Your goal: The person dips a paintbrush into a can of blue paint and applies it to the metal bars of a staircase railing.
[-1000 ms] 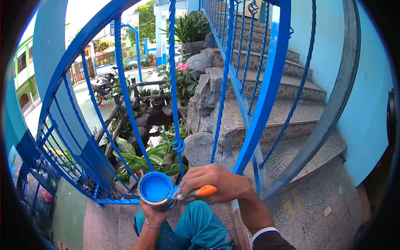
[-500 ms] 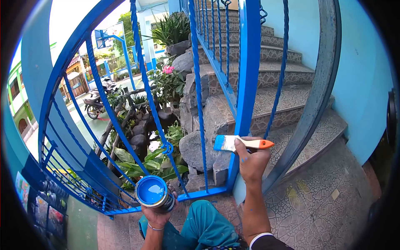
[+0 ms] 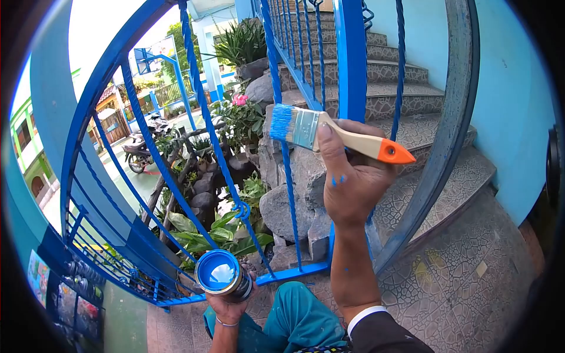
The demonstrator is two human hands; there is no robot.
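A paintbrush (image 3: 353, 139) with a pale wooden handle and orange tip is gripped in my right hand (image 3: 353, 182). Its blue-coated bristles point left and overlap a twisted blue bar (image 3: 286, 170) in view; whether they touch it I cannot tell. Blue specks mark the skin of this hand. Low in the view, my left hand (image 3: 229, 309) is wrapped round an open paint can (image 3: 240, 287) holding blue paint (image 3: 219, 272). Behind the right hand stands a thick blue post (image 3: 352, 65).
A curved grey metal frame (image 3: 456, 112) rises at the right, before stone-patterned stairs (image 3: 412, 138). Beyond the blue railing (image 3: 79, 132) are rocks (image 3: 282, 212), plants (image 3: 241, 44) and a parked motorcycle (image 3: 141, 147). My knees (image 3: 303, 315) are at the bottom.
My right hand has moved up and closer to the camera with the brush, whose bristles are now further left. My left hand and the can sit slightly further right and lower.
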